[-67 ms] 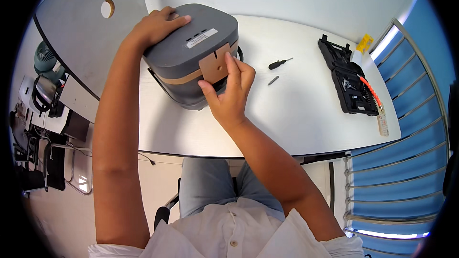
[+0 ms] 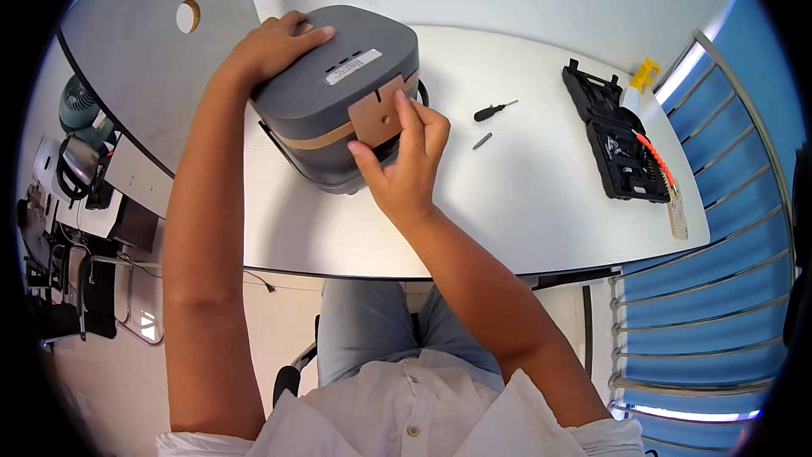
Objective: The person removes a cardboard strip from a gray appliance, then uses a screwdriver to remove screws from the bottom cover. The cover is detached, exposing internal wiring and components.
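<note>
The right grip (image 2: 408, 173) pinches a copper-coloured panel (image 2: 369, 121), its fastening unclear, against the grey appliance (image 2: 313, 89), the left grip (image 2: 277, 48) spread on top, a screwdriver (image 2: 488, 113) idle at right.

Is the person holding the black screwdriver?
No, the black screwdriver lies on the white table, while the left hand rests on the grey appliance and the right hand touches a copper-coloured panel.
</note>
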The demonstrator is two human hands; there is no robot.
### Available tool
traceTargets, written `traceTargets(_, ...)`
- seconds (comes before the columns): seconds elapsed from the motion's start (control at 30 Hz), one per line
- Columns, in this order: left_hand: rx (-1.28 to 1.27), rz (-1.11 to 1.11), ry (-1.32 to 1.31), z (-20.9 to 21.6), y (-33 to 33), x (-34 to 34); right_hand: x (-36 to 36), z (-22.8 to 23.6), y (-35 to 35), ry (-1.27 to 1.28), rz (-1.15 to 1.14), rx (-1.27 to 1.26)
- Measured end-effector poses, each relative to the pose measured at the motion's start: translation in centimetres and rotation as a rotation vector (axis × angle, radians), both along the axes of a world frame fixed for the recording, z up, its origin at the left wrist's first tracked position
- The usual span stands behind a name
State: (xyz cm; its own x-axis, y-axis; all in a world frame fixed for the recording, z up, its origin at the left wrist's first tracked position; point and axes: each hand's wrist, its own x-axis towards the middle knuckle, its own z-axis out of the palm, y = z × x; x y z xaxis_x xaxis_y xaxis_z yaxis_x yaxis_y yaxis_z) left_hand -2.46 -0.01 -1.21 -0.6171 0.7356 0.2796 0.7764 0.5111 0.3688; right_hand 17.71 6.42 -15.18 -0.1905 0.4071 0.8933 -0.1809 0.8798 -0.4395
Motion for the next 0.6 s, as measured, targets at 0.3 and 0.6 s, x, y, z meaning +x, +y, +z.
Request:
traceTargets(0.3,0.036,-0.085,-0.129,-0.2,0.2,-0.3,0.4,0.0,0.1,0.008,0.008,-0.008)
traceTargets(0.6,-0.031,-0.138,-0.196,0.2,0.4,-1.3,0.4,0.2,-0.3,-0.041,-0.112,0.042)
